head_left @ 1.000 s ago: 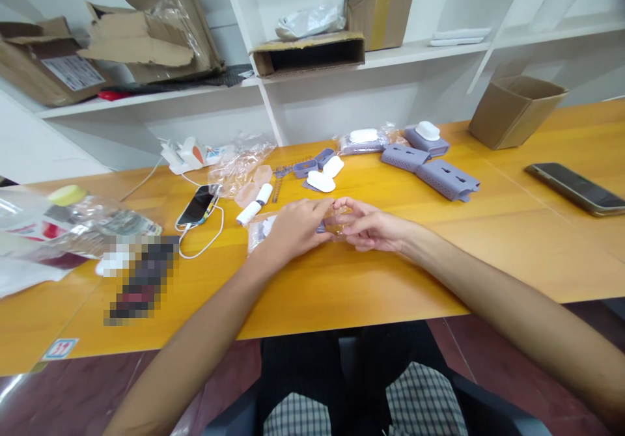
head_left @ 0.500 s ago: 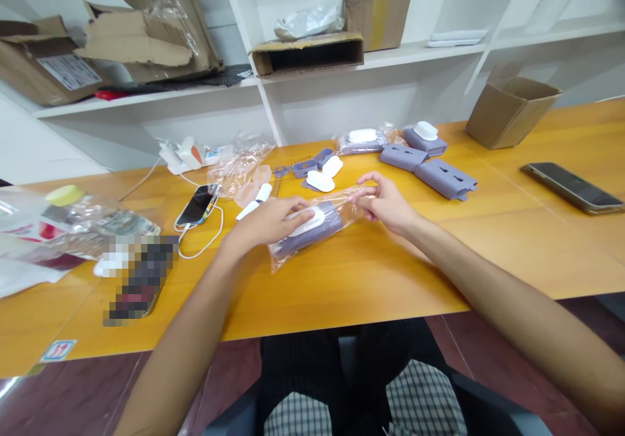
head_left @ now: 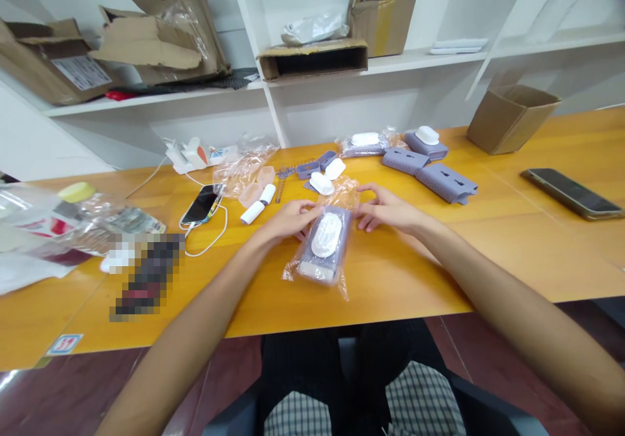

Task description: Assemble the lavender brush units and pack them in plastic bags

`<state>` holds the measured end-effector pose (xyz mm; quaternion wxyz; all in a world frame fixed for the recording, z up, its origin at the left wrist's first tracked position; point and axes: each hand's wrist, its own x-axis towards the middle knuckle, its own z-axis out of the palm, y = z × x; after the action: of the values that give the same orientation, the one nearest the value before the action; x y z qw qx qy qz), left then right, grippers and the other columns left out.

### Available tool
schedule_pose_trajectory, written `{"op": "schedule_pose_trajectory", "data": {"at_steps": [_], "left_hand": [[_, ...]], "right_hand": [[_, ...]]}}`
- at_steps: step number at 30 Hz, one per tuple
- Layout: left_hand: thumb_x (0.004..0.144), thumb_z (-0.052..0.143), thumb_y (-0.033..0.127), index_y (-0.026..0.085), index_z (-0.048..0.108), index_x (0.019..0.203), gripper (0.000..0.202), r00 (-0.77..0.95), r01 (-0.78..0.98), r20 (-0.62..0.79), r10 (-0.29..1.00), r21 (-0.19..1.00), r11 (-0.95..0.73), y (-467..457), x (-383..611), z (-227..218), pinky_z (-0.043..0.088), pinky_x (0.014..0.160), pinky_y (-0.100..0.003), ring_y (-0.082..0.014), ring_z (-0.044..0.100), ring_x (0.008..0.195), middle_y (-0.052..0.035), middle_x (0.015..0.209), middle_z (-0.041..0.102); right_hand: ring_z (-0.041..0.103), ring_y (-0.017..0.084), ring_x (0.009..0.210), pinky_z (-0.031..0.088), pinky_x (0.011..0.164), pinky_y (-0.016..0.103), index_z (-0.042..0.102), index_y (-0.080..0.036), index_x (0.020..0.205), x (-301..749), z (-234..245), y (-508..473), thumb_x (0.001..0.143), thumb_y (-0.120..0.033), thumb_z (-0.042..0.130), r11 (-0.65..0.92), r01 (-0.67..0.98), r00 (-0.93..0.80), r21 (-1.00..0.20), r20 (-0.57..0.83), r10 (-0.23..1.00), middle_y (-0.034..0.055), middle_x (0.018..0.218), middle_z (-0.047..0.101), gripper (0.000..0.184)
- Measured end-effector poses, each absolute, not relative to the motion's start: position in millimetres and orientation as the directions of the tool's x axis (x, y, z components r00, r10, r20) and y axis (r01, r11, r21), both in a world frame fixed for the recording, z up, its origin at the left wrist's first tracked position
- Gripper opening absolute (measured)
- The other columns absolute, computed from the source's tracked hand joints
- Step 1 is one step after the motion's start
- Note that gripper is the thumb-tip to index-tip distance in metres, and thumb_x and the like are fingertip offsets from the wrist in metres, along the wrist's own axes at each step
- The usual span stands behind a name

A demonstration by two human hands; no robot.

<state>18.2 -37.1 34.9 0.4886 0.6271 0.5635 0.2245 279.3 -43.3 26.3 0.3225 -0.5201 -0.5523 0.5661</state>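
In the head view a purple plastic case with a white oval piece on top lies inside a clear plastic bag. Its long side now points away from me. My left hand is closed at the bag's upper left, thumb on the edge and some fingers hidden. On the other side my right hand has curled fingers at the bag's upper right edge. Just beyond the bag are white oval pieces and small purple frames.
Perforated purple shells, another bagged case and a capped case lie at the back. White cylinders, a charging phone and bottles are left. Rightward are a cardboard box and another phone.
The bagged case has turned from lying crosswise to pointing away from me. My left hand has moved off the white oval piece to the bag's left edge.
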Motion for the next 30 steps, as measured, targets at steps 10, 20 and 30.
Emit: {"op": "schedule_pose_trajectory", "data": {"at_steps": [10, 20, 30], "left_hand": [[0.082, 0.08, 0.041, 0.019, 0.069, 0.097, 0.03, 0.285, 0.279, -0.255, 0.924, 0.944, 0.175, -35.6, 21.0, 30.3, 0.046, 0.055, -0.023, -0.0133, 0.061, 0.065, -0.0018, 0.08, 0.065], [0.071, 0.077, 0.022, 0.017, 0.059, 0.075, 0.018, 0.177, -0.21, -0.192, 0.965, 0.951, 0.228, -35.8, 35.4, 19.5, 0.046, 0.065, -0.025, -0.0125, 0.059, 0.067, 0.0018, 0.073, 0.063], [0.073, 0.085, 0.018, 0.013, 0.071, 0.099, 0.03, 0.249, -0.27, -0.176, 0.952, 0.932, 0.243, -37.9, 36.6, 20.7, 0.052, 0.08, -0.029, -0.0152, 0.068, 0.081, -0.0036, 0.092, 0.074]], "right_hand": [[0.074, 0.018, 0.08, 0.065, 0.079, 0.038, 0.051, -0.028, 0.119, 266.7, 21.6, -48.7, 0.07, -0.007, 0.083, -0.232, -0.227, -0.254, -0.946, -0.172, 0.952, -0.0027, 0.09, 0.073, 0.063], [0.073, 0.017, 0.076, 0.064, 0.078, 0.036, 0.054, -0.025, 0.108, 257.4, 8.8, -43.8, 0.07, -0.007, 0.085, -0.29, -0.405, -0.246, -0.867, -0.202, 0.948, -0.0009, 0.085, 0.072, 0.053], [0.07, 0.014, 0.069, 0.059, 0.07, 0.029, 0.066, -0.019, 0.087, 257.0, 10.1, -42.4, 0.08, -0.026, 0.085, -0.319, -0.355, -0.299, -0.879, -0.217, 0.929, 0.0021, 0.078, 0.074, 0.021]]}}
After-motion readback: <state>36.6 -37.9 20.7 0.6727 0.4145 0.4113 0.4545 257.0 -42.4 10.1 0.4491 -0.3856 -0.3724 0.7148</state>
